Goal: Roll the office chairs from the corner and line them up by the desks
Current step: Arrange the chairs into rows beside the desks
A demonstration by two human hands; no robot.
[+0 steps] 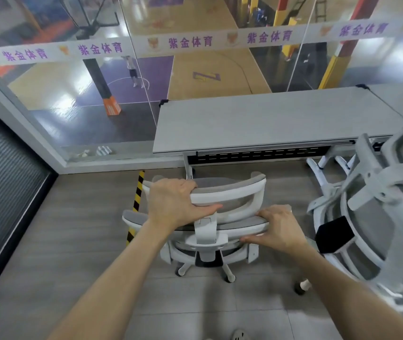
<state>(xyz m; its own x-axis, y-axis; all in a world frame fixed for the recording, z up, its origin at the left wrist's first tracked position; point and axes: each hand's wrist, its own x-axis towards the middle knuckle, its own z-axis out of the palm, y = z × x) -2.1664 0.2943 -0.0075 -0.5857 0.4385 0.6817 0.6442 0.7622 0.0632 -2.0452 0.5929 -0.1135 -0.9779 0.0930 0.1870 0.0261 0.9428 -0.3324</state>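
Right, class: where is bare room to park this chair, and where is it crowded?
Free: floor left of the held chair, between striped tape and dark wall panel; also the desk top. Crowded: right, where the second chair stands close.

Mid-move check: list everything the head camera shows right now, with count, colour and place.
chair: 1, white frame, grey mesh, centre, before the desk
second chair: 1, white and grey, right edge, blurred
desk: 1, pale grey top, ahead, by the glass wall
hazard tape: 1 strip, yellow and black, on the floor left of the chair
banner: 1, white with purple characters, across the glass
shoe: 1, pale, bottom edge
left grip: 1, holds the chair's headrest, thumb under
right grip: 1, holds the backrest's top edge
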